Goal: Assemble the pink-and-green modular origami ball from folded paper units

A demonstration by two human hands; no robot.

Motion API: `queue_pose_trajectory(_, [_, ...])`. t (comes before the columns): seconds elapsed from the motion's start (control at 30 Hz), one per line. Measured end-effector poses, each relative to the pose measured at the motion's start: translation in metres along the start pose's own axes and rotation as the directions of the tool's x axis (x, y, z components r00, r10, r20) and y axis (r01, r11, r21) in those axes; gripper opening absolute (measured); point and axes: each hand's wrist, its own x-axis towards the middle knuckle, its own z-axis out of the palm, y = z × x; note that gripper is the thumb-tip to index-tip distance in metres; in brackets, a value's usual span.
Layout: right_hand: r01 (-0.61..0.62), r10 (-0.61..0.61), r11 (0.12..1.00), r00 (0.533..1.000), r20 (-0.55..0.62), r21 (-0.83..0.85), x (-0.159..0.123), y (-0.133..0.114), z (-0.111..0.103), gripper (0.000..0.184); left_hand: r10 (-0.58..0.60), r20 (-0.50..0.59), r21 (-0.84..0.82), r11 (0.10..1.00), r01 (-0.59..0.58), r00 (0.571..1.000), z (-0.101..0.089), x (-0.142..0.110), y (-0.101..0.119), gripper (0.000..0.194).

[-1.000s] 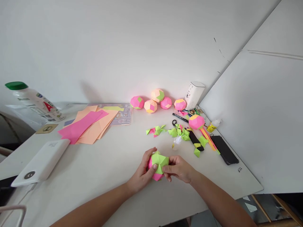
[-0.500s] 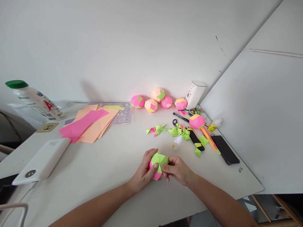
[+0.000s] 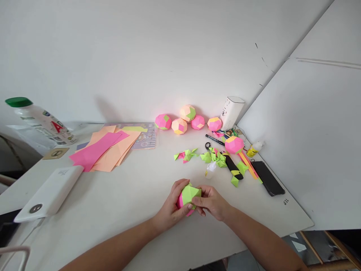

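The left hand's palm and curled fingers are hiding the left side of the paper ball (image 3: 189,195), and the right fingers are covering its right edge; its underside is staying out of sight. Both forearms are running out of the picture at the lower edge. The ball is sitting between the two hands, above the near part of the table (image 3: 126,214); whether it is touching the tabletop cannot be told. It is showing bright green folded faces on top and pink ones at the left and below. A green corner is pointing toward the right hand (image 3: 213,203), while the rounded shape is giving no clear long axis. The left hand (image 3: 172,209) is cupping the ball, partly closed, its thumb lying across the lower front. The right hand is pinching the green edge between thumb and fingers. Beyond the grip, a small glue bottle (image 3: 210,171) is standing near loose green paper pieces (image 3: 217,159).
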Motion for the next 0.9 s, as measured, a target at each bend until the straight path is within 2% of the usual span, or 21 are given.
queue_pose_trajectory(0.23, [0.024,-0.024,1.0,1.0,0.003,-0.012,-0.0005,-0.0005,0.0005,0.029,0.001,0.009,-0.014,1.0,-0.001,1.0,0.0006,-0.0002,-0.0005,0.07])
queue_pose_trajectory(0.6, [0.034,-0.034,0.999,0.996,0.079,-0.005,-0.0032,-0.006,0.0021,0.031,-0.027,0.018,-0.074,0.997,0.028,0.999,0.0029,-0.0016,-0.0015,0.089])
queue_pose_trajectory(0.9, [-0.024,0.024,1.0,0.999,0.04,-0.014,-0.0009,-0.0045,0.0019,0.036,-0.054,0.032,-0.106,0.993,0.057,0.998,0.0038,-0.0015,-0.0019,0.09])
